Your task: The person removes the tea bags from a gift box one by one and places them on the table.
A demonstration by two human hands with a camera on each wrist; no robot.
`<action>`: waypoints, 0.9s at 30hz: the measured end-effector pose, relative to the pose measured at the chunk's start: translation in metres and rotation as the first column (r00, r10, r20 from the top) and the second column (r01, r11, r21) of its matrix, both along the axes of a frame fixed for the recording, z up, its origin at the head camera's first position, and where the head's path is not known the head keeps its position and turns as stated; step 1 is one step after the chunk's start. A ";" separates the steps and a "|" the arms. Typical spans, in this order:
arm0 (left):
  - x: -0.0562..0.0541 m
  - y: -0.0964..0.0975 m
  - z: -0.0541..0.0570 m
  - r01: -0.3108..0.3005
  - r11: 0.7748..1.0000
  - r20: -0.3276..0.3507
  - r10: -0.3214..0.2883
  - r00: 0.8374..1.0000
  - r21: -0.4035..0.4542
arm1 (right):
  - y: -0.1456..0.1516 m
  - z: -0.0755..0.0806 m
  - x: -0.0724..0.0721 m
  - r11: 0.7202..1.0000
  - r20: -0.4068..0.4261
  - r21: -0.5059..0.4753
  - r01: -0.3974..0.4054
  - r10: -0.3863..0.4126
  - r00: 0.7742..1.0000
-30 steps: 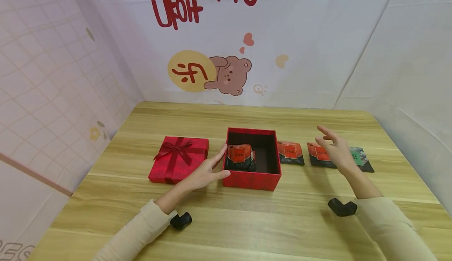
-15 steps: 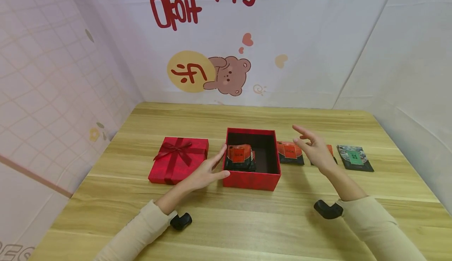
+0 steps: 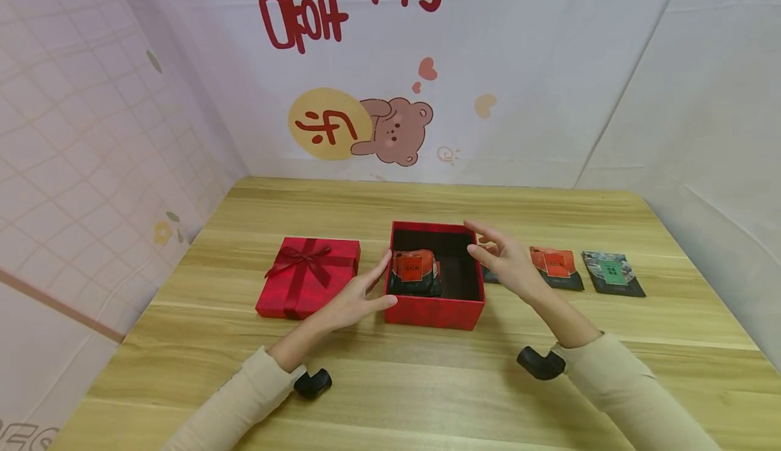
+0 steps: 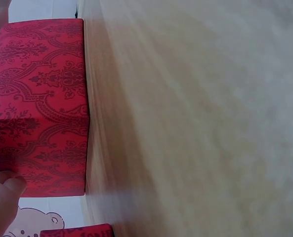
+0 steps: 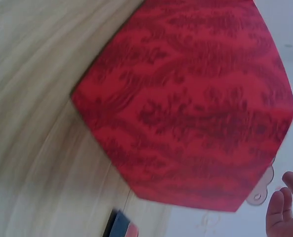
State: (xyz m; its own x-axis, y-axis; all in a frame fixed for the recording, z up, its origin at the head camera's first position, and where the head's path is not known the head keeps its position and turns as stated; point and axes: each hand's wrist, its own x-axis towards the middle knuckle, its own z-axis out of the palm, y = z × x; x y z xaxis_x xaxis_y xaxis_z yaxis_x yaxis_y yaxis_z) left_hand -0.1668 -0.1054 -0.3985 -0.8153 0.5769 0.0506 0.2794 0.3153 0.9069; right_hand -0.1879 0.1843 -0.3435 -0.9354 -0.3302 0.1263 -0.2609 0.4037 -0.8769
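A red patterned gift box (image 3: 433,313) with a dark inside sits uncovered on the wooden table. Packets in black and orange (image 3: 413,271) lie stacked in its left part. My left hand (image 3: 354,298) is against the box's left wall, thumb and fingers spread; the left wrist view has fingertips (image 4: 5,190) on the patterned side. At the box's right rim is my right hand (image 3: 509,264), its fingers loosely extended and holding nothing. Behind that hand, an orange-and-black packet (image 3: 490,276) is mostly hidden. The right wrist view shows the right hand (image 5: 287,212) beside the red wall.
Left of the box lies its red lid (image 3: 308,281) with a dark ribbon bow. To the right, an orange-and-black packet (image 3: 556,266) and a green-labelled packet (image 3: 613,272) lie flat on the table. A printed cloth backdrop (image 3: 537,98) stands behind.
My right hand has moved left from over the packets on the right to the box's right rim, uncovering two of those packets. The left hand and box have stayed put.
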 end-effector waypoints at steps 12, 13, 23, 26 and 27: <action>-0.002 -0.001 0.001 0.000 1.000 0.017 0.000 1.000 0.004 | -0.036 -0.004 -0.002 0.994 -0.037 0.049 -0.101 0.102 0.994; -0.002 -0.001 0.001 0.000 1.000 0.017 0.000 1.000 0.006 | -0.038 -0.005 -0.002 0.992 -0.033 0.057 -0.109 0.111 0.993; -0.001 -0.001 0.003 0.002 1.000 0.005 -0.002 1.000 0.003 | -0.048 -0.010 -0.008 0.974 -0.053 0.161 -0.162 0.172 0.984; -0.001 -0.001 0.003 0.003 1.000 0.006 -0.003 1.000 -0.002 | -0.050 -0.012 -0.011 0.961 -0.065 0.204 -0.186 0.203 0.977; -0.001 -0.001 0.003 0.004 1.000 0.008 -0.004 1.000 -0.003 | -0.051 -0.013 -0.012 0.957 -0.075 0.224 -0.186 0.207 0.975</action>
